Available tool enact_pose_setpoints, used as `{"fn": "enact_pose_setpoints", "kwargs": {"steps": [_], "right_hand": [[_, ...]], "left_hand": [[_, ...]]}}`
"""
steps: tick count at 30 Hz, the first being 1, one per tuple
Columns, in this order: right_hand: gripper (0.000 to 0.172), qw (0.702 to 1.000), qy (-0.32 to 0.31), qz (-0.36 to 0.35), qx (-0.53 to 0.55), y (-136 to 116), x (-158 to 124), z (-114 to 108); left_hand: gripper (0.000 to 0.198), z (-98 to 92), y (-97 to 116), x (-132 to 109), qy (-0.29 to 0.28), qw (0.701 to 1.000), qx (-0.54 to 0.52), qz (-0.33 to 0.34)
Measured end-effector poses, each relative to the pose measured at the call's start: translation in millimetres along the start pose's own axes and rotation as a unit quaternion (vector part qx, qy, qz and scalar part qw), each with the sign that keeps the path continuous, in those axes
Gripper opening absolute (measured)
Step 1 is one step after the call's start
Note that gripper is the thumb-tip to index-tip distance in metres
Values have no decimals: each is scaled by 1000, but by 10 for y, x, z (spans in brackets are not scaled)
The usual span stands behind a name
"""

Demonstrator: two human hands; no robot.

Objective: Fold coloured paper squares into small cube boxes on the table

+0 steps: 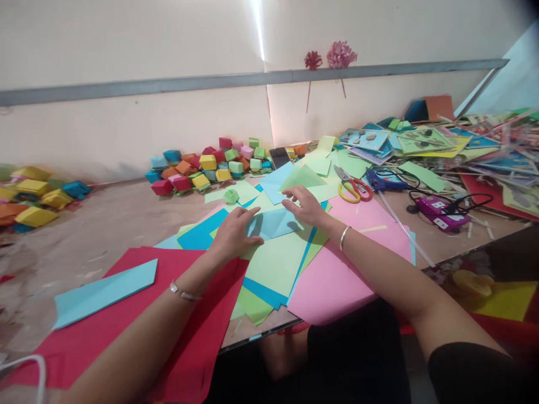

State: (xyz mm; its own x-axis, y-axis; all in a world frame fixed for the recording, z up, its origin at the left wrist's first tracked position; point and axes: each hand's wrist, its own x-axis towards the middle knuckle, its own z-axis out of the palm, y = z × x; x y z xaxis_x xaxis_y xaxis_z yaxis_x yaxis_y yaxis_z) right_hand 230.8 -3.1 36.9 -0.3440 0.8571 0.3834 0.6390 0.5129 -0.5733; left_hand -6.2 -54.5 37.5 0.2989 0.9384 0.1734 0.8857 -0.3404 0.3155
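A light blue folded paper (275, 223) lies on a stack of coloured sheets in the middle of the table. My left hand (234, 233) presses down on its left end, fingers curled and pressed together on the paper. My right hand (304, 203) rests on its upper right edge, fingers bent and pinching the fold. A light green sheet (275, 261) and a pink sheet (337, 269) lie under the blue piece. A large red sheet (126, 314) lies under my left forearm, with a folded light blue strip (103, 292) on it.
A heap of folded paper cubes (210, 164) sits at the back by the wall, another heap (33, 196) at far left. Scissors (353, 188), a blue glue gun (381, 180), a purple device (440, 213) and piled cards (425, 140) crowd the right. Paper flowers (332, 56) hang on the wall.
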Motion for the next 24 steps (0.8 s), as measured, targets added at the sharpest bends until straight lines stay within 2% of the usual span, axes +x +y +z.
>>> {"fn": "enact_pose_setpoints", "kwargs": {"steps": [3, 5, 7, 12, 15, 18, 21, 24], "right_hand": [[38, 997, -30, -22, 61, 82, 1, -28], [45, 996, -48, -16, 70, 111, -4, -19], [45, 997, -45, -7, 61, 119, -3, -2], [39, 997, -22, 2, 69, 82, -8, -2], [40, 994, -36, -19, 102, 48, -28, -30], [47, 993, -23, -33, 113, 41, -34, -45], [52, 994, -11, -46, 96, 71, -18, -24], [28, 995, -18, -50, 89, 101, -12, 26]], "left_hand": [[77, 5, 4, -1, 9, 1000, -10, -4], [77, 13, 6, 3, 18, 1000, -3, -5], [73, 20, 5, 4, 37, 999, 7, -3], [22, 13, 3, -20, 76, 997, 29, -18], [23, -2, 14, -44, 101, 993, 43, -45], [25, -13, 21, -58, 157, 986, 47, -38], [26, -1, -3, -47, 250, 967, 50, 23], [26, 26, -48, -24, 321, 941, 62, 87]]}}
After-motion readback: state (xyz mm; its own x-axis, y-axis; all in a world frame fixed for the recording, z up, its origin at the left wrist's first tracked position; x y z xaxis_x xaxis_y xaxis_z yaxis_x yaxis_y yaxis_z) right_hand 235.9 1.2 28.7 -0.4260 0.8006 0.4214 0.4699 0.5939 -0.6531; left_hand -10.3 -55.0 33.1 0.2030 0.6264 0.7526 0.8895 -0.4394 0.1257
